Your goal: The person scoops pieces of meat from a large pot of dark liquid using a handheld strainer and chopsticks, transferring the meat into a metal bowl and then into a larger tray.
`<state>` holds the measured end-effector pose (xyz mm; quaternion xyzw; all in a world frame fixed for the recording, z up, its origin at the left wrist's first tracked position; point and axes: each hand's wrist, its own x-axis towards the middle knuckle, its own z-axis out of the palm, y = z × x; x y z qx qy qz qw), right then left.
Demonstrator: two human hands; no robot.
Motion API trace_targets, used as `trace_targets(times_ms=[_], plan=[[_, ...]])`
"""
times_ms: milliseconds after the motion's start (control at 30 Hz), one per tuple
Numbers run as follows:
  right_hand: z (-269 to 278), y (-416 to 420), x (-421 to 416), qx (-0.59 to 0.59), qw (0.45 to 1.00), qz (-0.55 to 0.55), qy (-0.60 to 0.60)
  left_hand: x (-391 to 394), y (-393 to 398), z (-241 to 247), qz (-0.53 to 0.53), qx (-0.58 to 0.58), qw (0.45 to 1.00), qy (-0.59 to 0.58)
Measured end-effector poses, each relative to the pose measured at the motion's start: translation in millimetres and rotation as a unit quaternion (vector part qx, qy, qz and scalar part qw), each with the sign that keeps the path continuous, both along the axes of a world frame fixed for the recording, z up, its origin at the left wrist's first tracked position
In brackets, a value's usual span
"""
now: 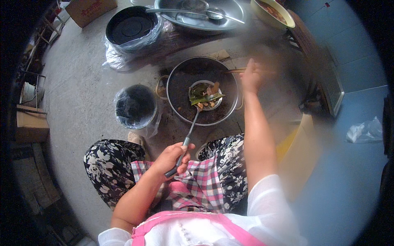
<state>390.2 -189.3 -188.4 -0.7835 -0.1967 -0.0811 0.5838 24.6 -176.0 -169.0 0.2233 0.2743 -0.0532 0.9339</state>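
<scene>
My left hand (pixel 177 158) grips the dark handle of a metal skimmer (pixel 192 124). The skimmer's round perforated bowl is over a large dark wok (pixel 181 73) with two loop handles, and holds browned pieces and green leafy strips (pixel 201 100). To the right of the wok's rim, my right hand (pixel 252 78) holds a pair of wooden chopsticks (pixel 237 70). Their tips point left over the wok. A blurred patch covers part of the view around the right hand.
A plastic-lined bucket (pixel 137 106) stands left of the wok. Beyond are a black pan (pixel 132 26) on plastic wrap, a metal basin (pixel 172 18) with a ladle, and a yellow bowl (pixel 291 21) of reddish food. A cardboard box (pixel 89 10) is far left; a blue tiled wall (pixel 360 70) rises right.
</scene>
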Motion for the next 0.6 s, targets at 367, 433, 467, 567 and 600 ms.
trace_targets(times_ms=[367, 433, 467, 567, 600], plan=[[-5.6, 1.7, 7.3, 0.028, 0.999, -0.001, 0.018, 5.9, 0.1, 0.9, 0.009, 0.008, 1.000, 0.001], [-0.7, 3.9, 4.6, 0.035, 0.999, 0.008, 0.030, 8.8, 1.5, -0.9, 0.016, 0.012, 1.000, -0.001], [1.3, 4.9, 2.9, 0.038, 0.999, 0.012, 0.035, 10.3, 2.2, -0.9, 0.019, 0.014, 1.000, -0.002], [1.6, 6.7, 3.5, 0.054, 0.997, 0.003, 0.049, 16.4, 3.6, 1.1, 0.030, 0.003, 1.000, -0.005], [3.5, 7.2, 1.9, 0.054, 0.997, 0.000, 0.048, 19.2, 4.7, 2.2, 0.034, -0.006, 0.999, 0.004]])
